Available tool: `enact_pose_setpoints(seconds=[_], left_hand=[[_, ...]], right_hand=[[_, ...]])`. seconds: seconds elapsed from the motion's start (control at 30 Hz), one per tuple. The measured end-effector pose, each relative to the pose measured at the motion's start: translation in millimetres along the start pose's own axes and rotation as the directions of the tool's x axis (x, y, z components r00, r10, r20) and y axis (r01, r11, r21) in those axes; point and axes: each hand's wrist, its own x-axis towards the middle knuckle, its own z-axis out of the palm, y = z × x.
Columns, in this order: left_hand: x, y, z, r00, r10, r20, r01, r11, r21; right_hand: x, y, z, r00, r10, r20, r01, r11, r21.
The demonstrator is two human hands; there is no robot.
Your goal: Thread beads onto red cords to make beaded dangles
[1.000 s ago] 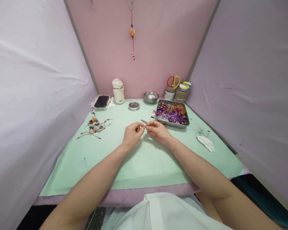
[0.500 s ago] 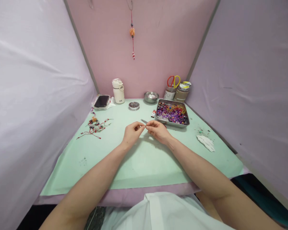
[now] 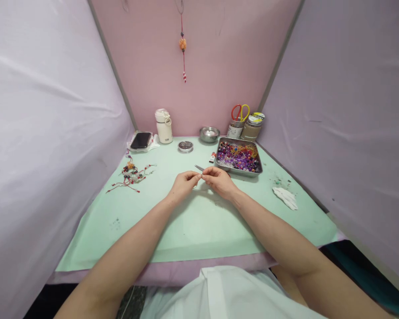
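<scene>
My left hand (image 3: 184,184) and my right hand (image 3: 219,180) meet fingertip to fingertip over the middle of the table. Both are closed in a pinch. What lies between the fingertips is too small to name. Just behind my right hand, the pointed metal tips of a tool (image 3: 198,168) stick out on the cloth; my hand hides much of it. Beyond that hand stands a metal tray (image 3: 241,173) of purple, red and clear beads (image 3: 237,158) with some golden thread. Beside the tray lies a small red and white box (image 3: 213,157).
Beaded red cords (image 3: 132,175) lie at left, near a phone (image 3: 141,140). At the back are a cream bottle (image 3: 164,128), a round dish (image 3: 185,146), a metal bowl (image 3: 209,134), scissors (image 3: 240,112) in a jar and a lidded jar (image 3: 252,129). White cloth (image 3: 285,198) lies right; a beaded pendant (image 3: 182,44) hangs behind.
My left hand's fingers have shifted slightly, lying a little lower and straighter against the right fingertips. My right hand has hardly moved, and the objects on the table stay where they were.
</scene>
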Motion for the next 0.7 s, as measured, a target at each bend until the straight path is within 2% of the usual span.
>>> enact_pose_setpoints(seconds=[0.27, 0.5, 0.7], left_hand=[[2.2, -2.8, -0.9, 0.999, -0.021, 0.035, 0.022, 0.999, -0.028], [5.1, -2.8, 1.1, 0.997, -0.072, 0.032, 0.077, 0.976, -0.206], [2.0, 0.1, -0.6, 1.000, -0.014, 0.002, 0.014, 0.991, -0.132]], right_hand=[[-1.3, -1.2, 0.1, 1.000, -0.026, 0.000, 0.026, 0.999, -0.044], [-0.8, -2.9, -1.3, 0.999, -0.042, -0.025, 0.041, 0.998, -0.039], [-1.9, -3.7, 0.0, 0.999, -0.041, -0.020, 0.040, 0.998, -0.048]])
